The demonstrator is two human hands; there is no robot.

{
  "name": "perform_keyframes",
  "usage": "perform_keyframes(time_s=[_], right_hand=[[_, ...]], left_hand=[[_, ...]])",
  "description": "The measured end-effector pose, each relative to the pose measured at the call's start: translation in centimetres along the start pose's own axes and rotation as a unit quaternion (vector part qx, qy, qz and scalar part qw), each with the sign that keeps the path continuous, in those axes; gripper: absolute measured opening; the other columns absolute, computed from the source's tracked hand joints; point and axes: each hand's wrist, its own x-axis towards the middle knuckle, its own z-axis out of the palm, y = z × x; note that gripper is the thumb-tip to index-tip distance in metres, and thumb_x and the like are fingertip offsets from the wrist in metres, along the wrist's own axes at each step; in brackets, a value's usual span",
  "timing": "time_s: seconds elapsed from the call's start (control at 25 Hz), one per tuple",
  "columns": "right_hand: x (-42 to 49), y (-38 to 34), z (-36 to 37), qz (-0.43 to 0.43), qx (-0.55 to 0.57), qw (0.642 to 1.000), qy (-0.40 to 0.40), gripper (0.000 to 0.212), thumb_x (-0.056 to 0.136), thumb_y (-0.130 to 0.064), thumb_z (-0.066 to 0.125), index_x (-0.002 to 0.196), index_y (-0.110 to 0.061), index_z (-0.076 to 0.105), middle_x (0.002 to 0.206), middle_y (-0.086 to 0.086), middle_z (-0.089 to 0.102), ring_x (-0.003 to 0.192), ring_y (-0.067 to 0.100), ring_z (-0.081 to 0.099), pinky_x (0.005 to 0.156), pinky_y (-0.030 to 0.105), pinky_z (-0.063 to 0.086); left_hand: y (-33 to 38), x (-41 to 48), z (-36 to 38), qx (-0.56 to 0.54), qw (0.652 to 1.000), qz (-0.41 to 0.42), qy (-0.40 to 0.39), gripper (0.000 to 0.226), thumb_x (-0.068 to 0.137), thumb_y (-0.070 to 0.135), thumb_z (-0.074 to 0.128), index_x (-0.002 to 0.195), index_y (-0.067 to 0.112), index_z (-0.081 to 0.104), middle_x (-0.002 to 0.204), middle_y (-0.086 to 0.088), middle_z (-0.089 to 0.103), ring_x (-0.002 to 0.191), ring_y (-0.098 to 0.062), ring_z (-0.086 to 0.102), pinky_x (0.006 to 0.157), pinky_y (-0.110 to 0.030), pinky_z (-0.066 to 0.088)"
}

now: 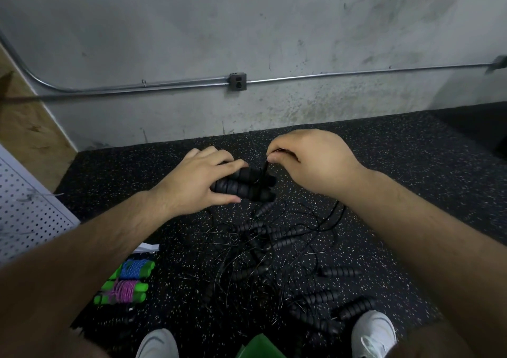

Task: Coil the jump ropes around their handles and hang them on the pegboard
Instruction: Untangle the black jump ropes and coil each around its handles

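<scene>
1. Gripping two black ribbed handles [247, 186] side by side in the left hand [197, 182], raised above the speckled floor [411, 165]; fingers [216, 154] curled over the top, thumb pressed underneath.
2. Pinching the thin black cord [264, 169] in the right hand [315, 160], just above the free end of the handles; fingertips [274, 149] closed together on it, cord crossing the handles near that end.
3. Judged as mid-coil on one rope; number of turns too dark to count.
4. Trailing down toward the tangled pile of black ropes [274, 248] near the feet; cannot tell which strand there belongs to the held rope. Likely trouble: snagging on a neighbouring cord, dragging the heap upward, or pulling a knot tight.
5. Losing tension through a slack pinch: turns loosening, sliding off the end of the handles, coil undone.
6. Letting the two handles splay under a relaxed left grip: gaps, uneven wraps, a bundle too loose for hanging.
7. Lying already wrapped at lower left: two green-handled ropes, one with blue cord [137, 268], one with pink cord [123, 291], on the floor near the white pegboard [30, 209], not yet hung; hooks on the board hard to make out.
</scene>
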Motion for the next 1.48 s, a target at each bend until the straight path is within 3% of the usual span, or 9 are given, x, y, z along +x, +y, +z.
perform_keyframes(time_s=[0.16,0.32,0.44,0.56,0.72,0.8,0.96,1.28,1.48], right_hand=[[0.1,1.6,0.4,0.041,0.074,0.996,-0.002,0.011,0.093,-0.047,0.064,0.098,-0.039,0.07,0.084,-0.019,0.069,0.078,0.005,0.063,0.073,0.03,0.053],[0.4,3.5,1.4,0.104,0.272,0.956,-0.017,0.005,0.086,-0.035,0.077,0.09,-0.032,0.075,0.092,-0.018,0.074,0.093,0.002,0.068,0.092,0.031,0.053],[-0.1,3.7,2.4,0.124,0.394,0.909,-0.057,0.011,0.095,-0.02,0.067,0.1,-0.017,0.076,0.097,-0.004,0.077,0.094,0.011,0.071,0.088,0.028,0.053],[-1.2,2.3,4.0,0.161,0.486,0.851,-0.112,0.017,0.097,-0.002,0.059,0.1,-0.012,0.072,0.088,-0.002,0.075,0.081,0.004,0.069,0.073,0.014,0.052],[-1.8,-0.3,6.2,0.195,0.423,0.867,-0.176,0.032,0.107,-0.029,0.042,0.086,-0.017,0.063,0.077,0.001,0.065,0.069,0.013,0.058,0.067,0.033,0.054],[-1.9,-1.2,6.6,0.183,0.401,0.878,-0.187,0.038,0.109,-0.036,0.035,0.091,-0.016,0.062,0.071,-0.002,0.062,0.059,0.009,0.054,0.06,0.028,0.049],[-1.9,-2.8,6.1,0.167,0.345,0.902,-0.2,0.035,0.109,-0.035,0.034,0.108,-0.012,0.06,0.073,-0.001,0.059,0.054,0.007,0.051,0.052,0.023,0.043],[-1.8,-3.3,-0.1,0.108,0.133,0.95,-0.26,0.027,0.103,-0.028,0.047,0.083,-0.017,0.06,0.069,-0.004,0.057,0.051,0.008,0.052,0.044,0.023,0.038],[-1.4,-2.8,-2.2,0.015,-0.12,0.986,-0.114,0.024,0.105,-0.041,0.042,0.106,-0.029,0.063,0.09,-0.01,0.061,0.077,0.012,0.056,0.061,0.029,0.041]], left_hand=[[1.6,0.0,-0.2,-0.042,0.998,0.036,0.029,0.061,0.081,0.063,0.064,0.135,0.037,0.057,0.117,0.017,0.055,0.106,-0.012,0.051,0.092,-0.04,0.04],[3.5,0.1,-0.6,-0.065,0.994,0.035,0.081,0.063,0.075,0.057,0.067,0.132,0.03,0.06,0.114,0.014,0.059,0.101,-0.013,0.053,0.087,-0.045,0.046],[4.4,0.4,-1.0,-0.1,0.986,0.032,0.126,0.065,0.077,0.051,0.071,0.133,0.021,0.061,0.113,0.007,0.061,0.098,-0.018,0.056,0.088,-0.044,0.05],[4.7,0.5,-1.3,-0.078,0.983,0.015,0.164,0.069,0.08,0.053,0.068,0.136,0.013,0.06,0.115,0.001,0.062,0.103,-0.02,0.059,0.09,-0.039,0.054],[3.8,0.9,-1.2,-0.017,0.983,-0.033,0.179,0.072,0.084,0.058,0.062,0.14,0.013,0.056,0.118,-0.002,0.061,0.108,-0.023,0.058,0.093,-0.042,0.054],[3.3,1.1,-0.9,0.004,0.985,-0.058,0.161,0.073,0.086,0.062,0.059,0.143,0.017,0.053,0.12,-0.001,0.059,0.111,-0.023,0.057,0.093,-0.047,0.053],[1.8,1.2,-0.6,0.03,0.985,-0.1,0.135,0.074,0.088,0.068,0.053,0.146,0.022,0.05,0.121,0.002,0.057,0.111,-0.021,0.053,0.095,-0.044,0.049],[0.6,1.2,-0.2,0.045,0.99,-0.113,0.076,0.076,0.083,0.062,0.067,0.147,0.026,0.05,0.125,0.003,0.058,0.114,-0.021,0.052,0.098,-0.043,0.043],[1.0,1.6,-0.1,0.015,0.997,-0.073,0.003,0.075,0.08,0.065,0.067,0.143,0.029,0.05,0.122,0.01,0.055,0.112,-0.016,0.049,0.097,-0.041,0.043]])
